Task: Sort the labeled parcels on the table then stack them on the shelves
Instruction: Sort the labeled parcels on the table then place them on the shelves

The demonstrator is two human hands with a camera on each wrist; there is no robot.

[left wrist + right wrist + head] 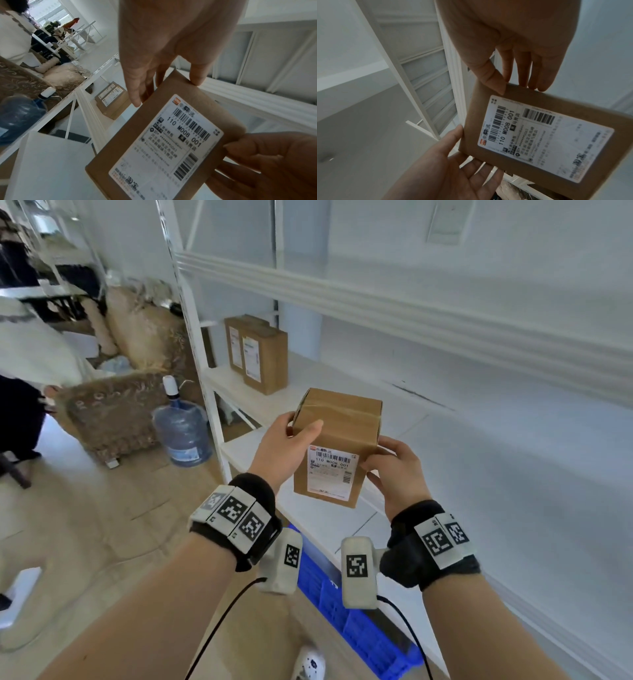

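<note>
Fingers of L hand and R hand both clamp the parcel upright, label facing us, just above the shelf, w/ two parcels standing farther left.

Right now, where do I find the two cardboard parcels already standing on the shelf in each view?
Head: two parcels upper centre-left, at the shelf's left end.
Left wrist: two parcels centre-left, beyond the left hand.
Right wrist: not in view.
Shared landmark: the held parcel's white label.
</note>
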